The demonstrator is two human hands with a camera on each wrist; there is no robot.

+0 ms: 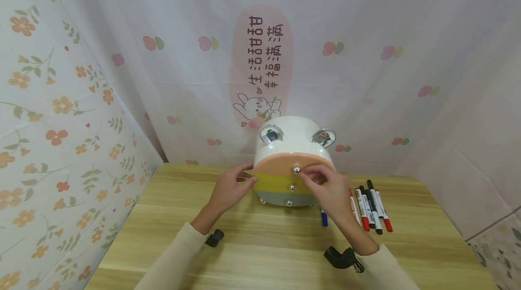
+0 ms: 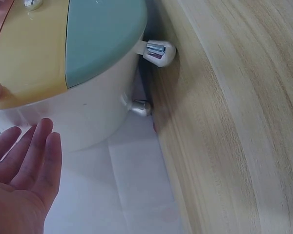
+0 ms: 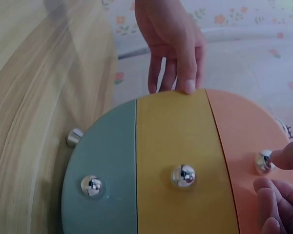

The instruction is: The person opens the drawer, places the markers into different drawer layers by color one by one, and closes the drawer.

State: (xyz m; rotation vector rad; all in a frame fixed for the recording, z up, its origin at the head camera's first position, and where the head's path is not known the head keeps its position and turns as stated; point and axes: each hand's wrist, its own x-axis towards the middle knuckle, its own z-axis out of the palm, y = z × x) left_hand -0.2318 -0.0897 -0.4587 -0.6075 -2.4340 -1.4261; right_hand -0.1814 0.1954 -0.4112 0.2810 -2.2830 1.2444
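Note:
A rounded white mini drawer cabinet [image 1: 295, 127] stands on the table with orange, yellow and green drawer fronts, each with a silver knob. All three fronts look flush. My left hand [image 1: 229, 189] is at the cabinet's left side, thumb tip on the edge of the yellow drawer [image 3: 173, 126] and its other fingers, fairly straight, beside the white wall. With thumb and fingertip, my right hand [image 1: 327, 188] pinches the knob [image 3: 264, 162] of the orange drawer [image 1: 277, 163]. Silver feet [image 2: 159, 52] show beneath the cabinet.
Several markers [image 1: 371, 208] with red and black caps lie right of the cabinet, and a blue-capped marker [image 1: 324, 218] lies partly hidden near my right hand. A printed curtain [image 1: 195, 77] hangs behind the wooden table [image 1: 260, 254].

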